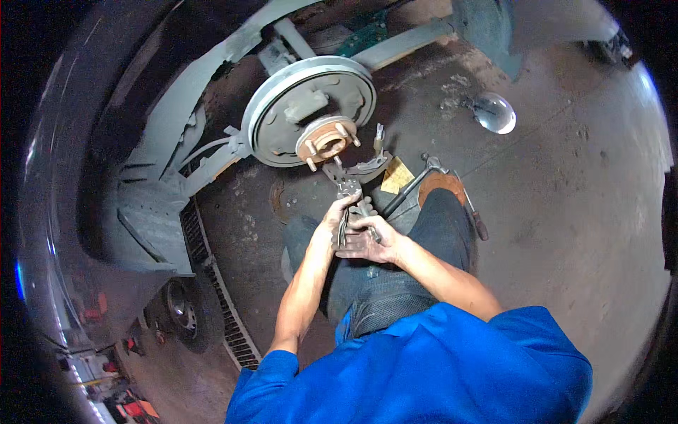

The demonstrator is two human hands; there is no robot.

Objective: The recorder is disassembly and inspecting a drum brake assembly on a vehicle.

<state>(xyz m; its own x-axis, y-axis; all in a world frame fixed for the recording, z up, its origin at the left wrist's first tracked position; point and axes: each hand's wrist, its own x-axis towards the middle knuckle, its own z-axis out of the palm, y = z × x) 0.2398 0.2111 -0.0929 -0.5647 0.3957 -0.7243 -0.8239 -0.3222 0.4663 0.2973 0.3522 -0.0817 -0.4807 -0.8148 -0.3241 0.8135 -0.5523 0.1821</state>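
Low in front of the wheel hub, my left hand is closed around what looks like a pair of pliers. Beside it, my right hand is turned partly palm up, its thumb and fingers curled about the lower end of the same tool. Just beyond the pliers' head sits a curved brake shoe with a perforated metal plate; whether the jaws grip them, I cannot tell. The rusty hub with several studs stands out from a round grey backing plate.
By my right knee lie a hammer, a rusty curved part, a screwdriver and a yellow card. A bright round lamp stands farther right. At left are the car body, a floor grate and a wheel.
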